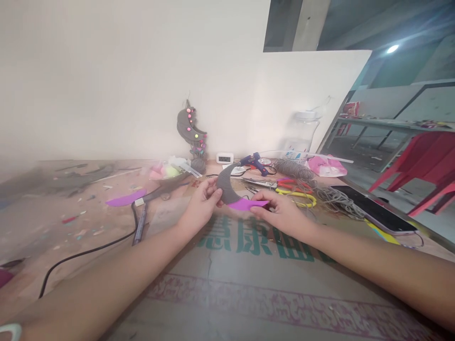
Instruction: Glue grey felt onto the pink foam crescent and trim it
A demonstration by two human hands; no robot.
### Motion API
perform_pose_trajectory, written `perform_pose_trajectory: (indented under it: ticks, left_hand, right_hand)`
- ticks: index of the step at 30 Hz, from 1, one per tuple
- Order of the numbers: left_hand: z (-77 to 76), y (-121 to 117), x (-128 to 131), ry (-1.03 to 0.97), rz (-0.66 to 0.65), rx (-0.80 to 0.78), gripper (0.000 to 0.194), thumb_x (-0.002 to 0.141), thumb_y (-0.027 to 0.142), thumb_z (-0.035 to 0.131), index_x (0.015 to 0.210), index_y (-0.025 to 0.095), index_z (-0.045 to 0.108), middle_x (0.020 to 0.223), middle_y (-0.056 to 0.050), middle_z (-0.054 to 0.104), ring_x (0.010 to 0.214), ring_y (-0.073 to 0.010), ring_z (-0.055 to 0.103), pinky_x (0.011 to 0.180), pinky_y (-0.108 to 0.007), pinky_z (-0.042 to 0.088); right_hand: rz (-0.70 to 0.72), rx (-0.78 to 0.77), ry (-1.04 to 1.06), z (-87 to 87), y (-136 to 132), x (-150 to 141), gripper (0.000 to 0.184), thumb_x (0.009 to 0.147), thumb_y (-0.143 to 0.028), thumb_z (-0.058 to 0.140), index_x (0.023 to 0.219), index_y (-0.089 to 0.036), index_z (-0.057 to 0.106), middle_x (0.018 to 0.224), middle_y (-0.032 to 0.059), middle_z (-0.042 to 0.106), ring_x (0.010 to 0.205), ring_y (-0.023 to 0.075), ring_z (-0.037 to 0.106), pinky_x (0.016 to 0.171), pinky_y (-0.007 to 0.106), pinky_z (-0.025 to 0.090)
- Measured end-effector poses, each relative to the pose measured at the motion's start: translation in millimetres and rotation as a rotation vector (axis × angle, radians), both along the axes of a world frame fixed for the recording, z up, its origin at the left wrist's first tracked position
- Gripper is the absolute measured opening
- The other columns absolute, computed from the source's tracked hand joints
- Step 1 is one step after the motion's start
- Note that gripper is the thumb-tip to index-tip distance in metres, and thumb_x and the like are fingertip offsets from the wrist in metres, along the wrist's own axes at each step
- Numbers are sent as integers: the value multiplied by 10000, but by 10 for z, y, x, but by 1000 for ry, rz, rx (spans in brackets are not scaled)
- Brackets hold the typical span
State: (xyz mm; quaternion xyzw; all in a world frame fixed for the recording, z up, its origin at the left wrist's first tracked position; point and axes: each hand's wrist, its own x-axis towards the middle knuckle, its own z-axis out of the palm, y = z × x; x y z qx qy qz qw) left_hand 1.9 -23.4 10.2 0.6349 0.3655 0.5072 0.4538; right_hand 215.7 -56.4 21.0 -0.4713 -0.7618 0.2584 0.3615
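Observation:
A crescent moon shape (229,185) is held up over the table between my two hands. Most of it is wrapped in grey yarn, while its lower right tip shows bare purple. My left hand (204,201) pinches the grey-wrapped part with thumb and fingers. At the purple tip, my right hand (275,208) is closed with the thumb in front. A strand of grey yarn seems to loop near the right fingers; where it leads is unclear. Behind, a finished-looking grey moon (188,124) with pink and yellow beads leans against the wall.
Scissors with yellow handles (300,198), red-handled pliers (289,183) and a blue glue gun (258,163) lie beyond my right hand. Grey yarn (295,170) and a phone (373,208) are at right. A purple crescent piece (126,198), a marker (140,226) and a black cable (88,252) lie left.

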Motion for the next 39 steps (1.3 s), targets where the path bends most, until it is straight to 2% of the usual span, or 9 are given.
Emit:
perform_pose_trajectory:
  ticks: [5,9,15,18,23,27,32,35,39]
  left_hand:
    - [12,-116,14,212,57,51,433,853,447,533,1209,202,514,1004,-40,601,722,-130,571,688,-257,446]
    - [28,-165,19,341,42,48,508,831,533,528,1226,214,536,940,-39,644,776,-183,586,713,-285,437]
    - [-19,-82,-21,441,159,-116,421,767,617,547,731,216,670,769,-46,698,822,-258,612,787,-338,424]
    - [-71,-19,-39,363,121,-155,442,775,629,522,697,215,657,779,-47,709,806,-244,627,790,-330,429]
    - [-106,12,-44,330,122,-120,453,781,629,517,711,201,647,732,-37,695,752,-222,627,754,-309,433]
    - [-80,-9,-30,303,99,-70,464,801,625,500,733,184,625,714,-32,674,728,-198,622,723,-290,432]
    - [-89,-6,-25,296,120,-22,448,825,597,491,678,184,583,665,-17,639,681,-174,596,679,-276,415]
    - [-89,-11,-25,324,166,-17,444,820,591,501,646,189,569,642,-12,618,644,-168,567,639,-274,393]
    - [-28,-42,-15,345,209,-30,419,817,556,519,606,196,540,580,6,562,586,-152,525,577,-267,369]
  right_hand:
    - [-55,116,-61,-18,-47,-30,131,819,-312,559,762,-197,533,621,-18,563,528,112,489,514,232,392]
    - [-40,259,-220,-50,-66,-28,109,833,-273,548,754,-202,524,644,-8,594,558,117,523,541,231,393]
    - [185,412,-435,-70,-120,-32,165,897,-346,531,928,-202,605,734,24,664,650,143,579,627,259,410]
    - [190,376,-389,-41,-135,-18,232,882,-417,553,960,-204,598,782,34,660,652,141,569,611,258,405]
    - [-56,199,-234,17,-62,-14,269,842,-430,588,988,-206,567,774,16,623,570,118,480,548,250,381]
    - [42,21,-216,5,-17,-44,426,794,-396,644,1180,-238,559,1007,36,659,583,102,483,552,245,398]
    - [100,-5,-295,-60,13,-20,162,840,-337,579,867,-206,672,712,-4,634,584,110,511,562,237,380]
    - [72,-26,-286,-32,99,57,185,848,-338,542,802,-201,657,623,-24,591,538,105,492,522,231,360]
    - [-20,-76,-315,167,259,237,195,808,-367,566,791,-195,656,576,-30,594,504,111,498,505,239,358]
